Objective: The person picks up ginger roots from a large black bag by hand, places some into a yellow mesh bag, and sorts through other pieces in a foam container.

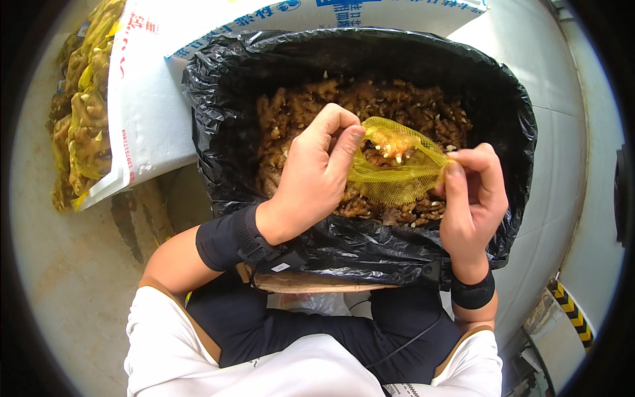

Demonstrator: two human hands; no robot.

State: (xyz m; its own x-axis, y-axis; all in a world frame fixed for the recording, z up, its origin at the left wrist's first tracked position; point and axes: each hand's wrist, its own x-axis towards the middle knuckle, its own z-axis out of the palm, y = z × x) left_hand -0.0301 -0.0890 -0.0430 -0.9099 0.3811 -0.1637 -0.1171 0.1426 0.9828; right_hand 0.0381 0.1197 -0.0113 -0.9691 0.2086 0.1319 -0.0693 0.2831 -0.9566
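A yellow mesh bag (392, 186) is stretched between my two hands over a container lined with black plastic (362, 243). My left hand (315, 171) pinches one side of the bag's mouth between thumb and forefinger, and my right hand (474, 193) pinches the opposite side. The mouth gapes between them. Through it a piece of ginger root (392, 146) with pale tips shows; whether it lies inside the bag or beneath it I cannot tell. Many brown pieces of ginger root (297, 111) fill the container's bottom, partly covered by the bag and my hands.
White foam boxes with blue and red printing (154, 99) stand at the upper left, against the container. Beyond them, yellow mesh bags filled with ginger (89, 129) are piled up. A wooden edge (322, 284) lies under the container's near side. Black-and-yellow striped tape (571, 312) is at the lower right.
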